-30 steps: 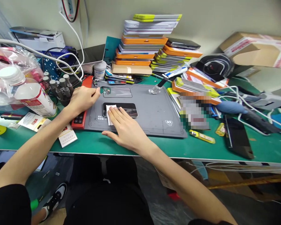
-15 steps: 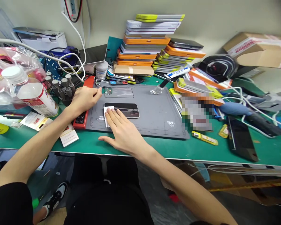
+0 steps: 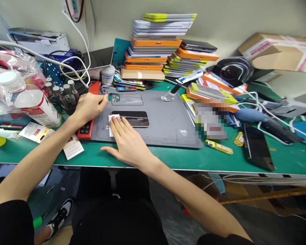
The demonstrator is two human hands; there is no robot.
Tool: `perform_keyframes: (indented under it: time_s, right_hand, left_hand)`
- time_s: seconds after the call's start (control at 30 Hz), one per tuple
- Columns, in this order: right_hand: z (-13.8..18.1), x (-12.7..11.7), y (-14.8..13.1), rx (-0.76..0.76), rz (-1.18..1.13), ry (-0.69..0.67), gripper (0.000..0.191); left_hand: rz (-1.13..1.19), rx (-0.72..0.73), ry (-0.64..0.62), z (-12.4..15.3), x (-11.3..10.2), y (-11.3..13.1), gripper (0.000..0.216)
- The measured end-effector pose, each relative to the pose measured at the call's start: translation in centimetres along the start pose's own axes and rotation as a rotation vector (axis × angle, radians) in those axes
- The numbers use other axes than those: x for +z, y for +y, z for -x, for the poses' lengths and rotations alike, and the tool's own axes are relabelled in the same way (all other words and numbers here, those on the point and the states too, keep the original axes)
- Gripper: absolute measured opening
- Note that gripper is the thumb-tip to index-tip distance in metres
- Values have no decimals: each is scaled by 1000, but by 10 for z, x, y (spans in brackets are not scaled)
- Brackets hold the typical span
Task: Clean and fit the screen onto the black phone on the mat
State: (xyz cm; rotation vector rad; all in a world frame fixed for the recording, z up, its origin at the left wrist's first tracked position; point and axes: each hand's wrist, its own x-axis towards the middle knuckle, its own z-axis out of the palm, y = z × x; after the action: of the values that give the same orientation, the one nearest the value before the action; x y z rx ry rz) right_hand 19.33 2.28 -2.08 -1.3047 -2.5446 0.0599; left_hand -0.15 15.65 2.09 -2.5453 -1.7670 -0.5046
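A dark-screened phone (image 3: pixel 137 119) lies flat on the grey work mat (image 3: pixel 165 132). My right hand (image 3: pixel 131 144) rests palm down, fingers stretched out, pressing a folded white wipe (image 3: pixel 110 121) at the phone's left end. The thumb points left over the mat's front edge. My left hand (image 3: pixel 90 107) sits at the mat's left edge with its fingers curled together. Beside its fingertips is a clear phone-shaped panel (image 3: pixel 130 99) with a green patch at one end. Whether the left fingers hold anything is hidden.
A red control strip (image 3: pixel 86 130) runs along the mat's left side. Behind stand stacked orange and grey boxes (image 3: pixel 153 51). A small glass bottle with a brush (image 3: pixel 169 96) stands on the mat. Another phone (image 3: pixel 257 148) and a yellow tube (image 3: pixel 219 147) lie right.
My right hand and the wipe have slid slightly left relative to the phone. My left hand keeps its place by the mat's edge. The whole view has shifted a little.
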Motion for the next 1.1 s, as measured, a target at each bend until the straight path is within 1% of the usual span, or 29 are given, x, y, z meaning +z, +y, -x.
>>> perform_keyframes:
  time_s: [0.07, 0.23, 0.3, 0.37, 0.47, 0.53, 0.6, 0.67, 0.8, 0.87, 0.9, 0.97, 1.1]
  right_hand:
    - [1, -2, 1, -1, 15, -6, 107]
    - [-29, -8, 22, 61, 54, -18, 100]
    - [-33, -10, 26, 63, 59, -16, 100]
    - [-23, -10, 24, 53, 57, -8, 102]
    - [9, -8, 14, 23, 57, 17, 107]
    - [28, -8, 10, 13, 64, 41, 106]
    - [34, -9, 11, 11, 71, 44, 103]
    - [25, -11, 16, 23, 77, 17, 100]
    - [-10, -18, 33, 83, 69, -43, 97]
    - [-18, -19, 37, 104, 55, -43, 97]
    - [-17, -18, 37, 107, 51, -35, 96]
    - [-6, -16, 35, 98, 52, -14, 98]
    - [31, -11, 27, 41, 68, 38, 103]
  left_hand:
    - [8, 4, 6, 0, 1, 0, 64]
    - [17, 11, 14, -1, 0, -3, 64]
    - [29, 19, 19, -2, 0, -4, 64]
    - [46, 27, 30, -2, 1, -4, 63]
    - [52, 23, 38, -1, 3, -3, 62]
    - [46, 20, 36, 0, 4, -2, 61]
    - [41, 18, 28, 0, 4, -1, 61]
    - [39, 17, 18, 0, 3, -1, 61]
    - [34, 8, 10, -1, 0, -1, 62]
    - [32, 3, 5, -1, -2, -1, 63]
    - [33, 1, 2, -1, -2, -1, 63]
    - [35, -6, 2, -1, -2, -1, 63]
    - [43, -15, 4, -1, 0, 1, 61]
